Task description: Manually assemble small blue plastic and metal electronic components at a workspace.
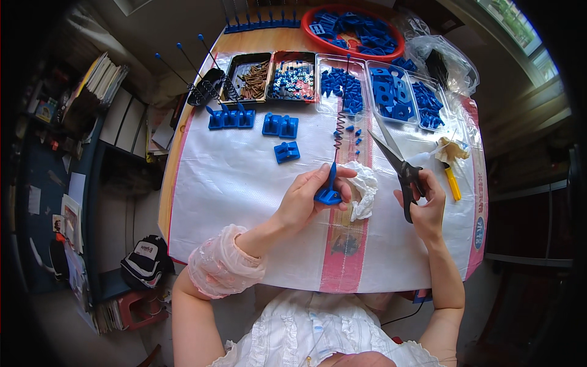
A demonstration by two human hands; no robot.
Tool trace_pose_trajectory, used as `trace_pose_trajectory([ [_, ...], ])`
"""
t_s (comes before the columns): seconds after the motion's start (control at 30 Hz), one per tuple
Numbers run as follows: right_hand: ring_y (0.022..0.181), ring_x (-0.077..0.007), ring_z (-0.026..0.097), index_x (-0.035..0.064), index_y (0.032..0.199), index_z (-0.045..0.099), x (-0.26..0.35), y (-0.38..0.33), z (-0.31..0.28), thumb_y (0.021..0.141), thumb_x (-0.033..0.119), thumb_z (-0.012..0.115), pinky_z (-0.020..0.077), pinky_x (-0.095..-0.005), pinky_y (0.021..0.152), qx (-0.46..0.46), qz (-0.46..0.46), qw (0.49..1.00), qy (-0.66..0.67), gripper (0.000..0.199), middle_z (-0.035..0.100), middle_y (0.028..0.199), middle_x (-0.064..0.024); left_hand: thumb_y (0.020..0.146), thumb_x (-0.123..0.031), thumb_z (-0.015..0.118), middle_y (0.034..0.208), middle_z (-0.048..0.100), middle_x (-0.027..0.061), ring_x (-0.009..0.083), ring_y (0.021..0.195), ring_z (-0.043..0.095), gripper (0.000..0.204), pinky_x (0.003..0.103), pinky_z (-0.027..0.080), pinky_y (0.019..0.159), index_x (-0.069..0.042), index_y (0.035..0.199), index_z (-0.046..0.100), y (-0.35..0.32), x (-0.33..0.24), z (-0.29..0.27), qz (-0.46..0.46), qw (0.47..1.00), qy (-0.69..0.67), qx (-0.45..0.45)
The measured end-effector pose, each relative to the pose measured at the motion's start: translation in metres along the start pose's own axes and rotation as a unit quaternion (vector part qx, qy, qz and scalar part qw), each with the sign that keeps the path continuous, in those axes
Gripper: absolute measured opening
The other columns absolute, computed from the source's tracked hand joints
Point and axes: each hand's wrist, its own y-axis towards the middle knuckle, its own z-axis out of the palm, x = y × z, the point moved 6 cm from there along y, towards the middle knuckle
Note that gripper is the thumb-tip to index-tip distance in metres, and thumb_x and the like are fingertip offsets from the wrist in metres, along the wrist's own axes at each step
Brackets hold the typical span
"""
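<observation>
Head view: lettering and an oval badge (pixel 479 232) run along the right border of the white sheet (pixel 257 183) on the surface (pixel 269 40); off left, a backpack (pixel 147 263) also bears lettering. The left hand (pixel 302 197) has its grip closed on a blue piece (pixel 328 196), a coiled wire (pixel 339 131) rising from its tip; the right hand (pixel 430 207) has its grip around scissors (pixel 403 172), blades parted. Tissue (pixel 365 191) lies between them, a yellow cutter (pixel 452 183) farther right. Beyond sit blue blocks (pixel 286 151), a screw tray (pixel 252 79) and a red basin (pixel 402 45) holding a tag (pixel 317 29) too small to read
</observation>
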Motion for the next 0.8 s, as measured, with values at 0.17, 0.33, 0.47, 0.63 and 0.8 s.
trace_pose_trajectory([
  [0.17, 0.064, -0.0038, 0.044, 0.0033, 0.094, 0.059, -0.002, 0.002, -0.001, 0.071, 0.004, 0.086, 0.0342, -0.0211, 0.058, -0.011, 0.008, 1.0, 0.0, 0.035, 0.052, 0.075, 0.0042, 0.11, -0.027, 0.03, 0.096, 0.066, 0.0128, 0.0189, 0.086, 0.064, 0.049, 0.032, 0.053, 0.082, 0.01, 0.135, 0.051, -0.001, -0.002, 0.0, -0.001, 1.0, -0.025, -0.008],
  [0.33, 0.066, -0.0038, 0.044, 0.0036, 0.094, 0.059, -0.005, 0.001, 0.0, 0.071, 0.004, 0.086, 0.0343, -0.0207, 0.058, 0.002, 0.003, 1.0, -0.026, 0.035, 0.052, 0.075, 0.0042, 0.108, -0.026, 0.032, 0.099, 0.066, 0.0131, 0.0194, 0.088, 0.064, 0.049, 0.033, 0.054, 0.085, 0.01, 0.138, 0.048, -0.002, -0.004, -0.001, -0.009, 0.999, -0.042, -0.009],
  [0.47, 0.067, -0.0042, 0.045, 0.0045, 0.094, 0.059, -0.006, 0.0, -0.001, 0.071, 0.005, 0.086, 0.0348, -0.0201, 0.06, -0.007, -0.004, 0.998, -0.062, 0.036, 0.052, 0.076, 0.0046, 0.108, -0.024, 0.033, 0.104, 0.065, 0.0127, 0.0189, 0.091, 0.064, 0.049, 0.033, 0.054, 0.088, 0.01, 0.142, 0.043, 0.0, -0.001, -0.002, -0.006, 0.999, -0.033, -0.018],
  [0.63, 0.07, -0.0093, 0.047, 0.0031, 0.099, 0.057, 0.0, 0.002, -0.001, 0.069, 0.005, 0.085, 0.0381, -0.0242, 0.062, 0.005, -0.002, 0.996, -0.09, 0.041, 0.051, 0.079, 0.0003, 0.109, -0.02, 0.036, 0.108, 0.064, 0.0117, 0.0162, 0.096, 0.064, 0.045, 0.031, 0.055, 0.092, 0.008, 0.143, 0.042, -0.001, 0.0, -0.002, 0.009, 1.0, -0.003, -0.021],
  [0.8, 0.077, -0.0166, 0.052, 0.0011, 0.108, 0.052, 0.01, 0.003, -0.004, 0.065, 0.007, 0.083, 0.043, -0.0303, 0.067, 0.033, -0.051, 0.991, -0.119, 0.054, 0.051, 0.087, -0.0057, 0.109, -0.021, 0.039, 0.105, 0.065, 0.0084, 0.0134, 0.1, 0.063, 0.04, 0.03, 0.054, 0.09, 0.002, 0.141, 0.046, 0.001, -0.001, -0.008, 0.029, 0.997, 0.063, -0.034],
])
